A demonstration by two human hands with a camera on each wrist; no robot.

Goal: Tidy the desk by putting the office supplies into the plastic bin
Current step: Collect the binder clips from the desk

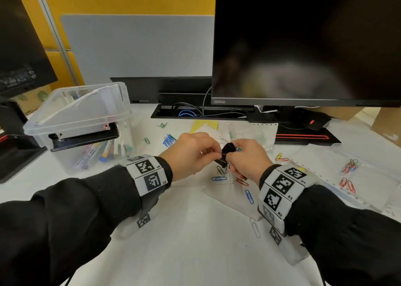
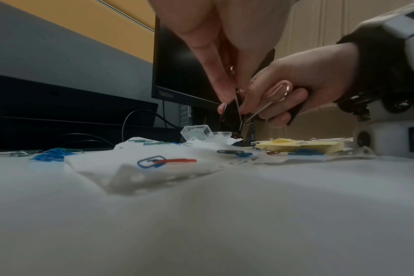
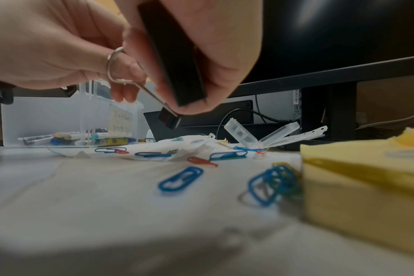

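A black binder clip (image 1: 227, 150) is held above the desk's middle between both hands. My right hand (image 1: 233, 155) grips its black body (image 3: 173, 61). My left hand (image 1: 213, 153) pinches one of its wire handles (image 2: 238, 106); the other handle's loop (image 2: 284, 89) lies against my right fingers. A smaller black clip (image 3: 169, 118) hangs just below the right hand. The clear plastic bin (image 1: 80, 121) stands at the left with a tilted lid on top and pens and markers (image 1: 104, 151) inside. Coloured paper clips (image 1: 219, 178) lie scattered under and around the hands.
A large monitor (image 1: 303, 42) stands close behind on the right, with a cable tray (image 1: 195, 112) behind the hands. A yellow sticky-note pad (image 3: 366, 177), an open small clear case (image 3: 260, 134) and torn white paper (image 2: 154, 164) lie on the desk. More paper clips (image 1: 350, 166) lie at right.
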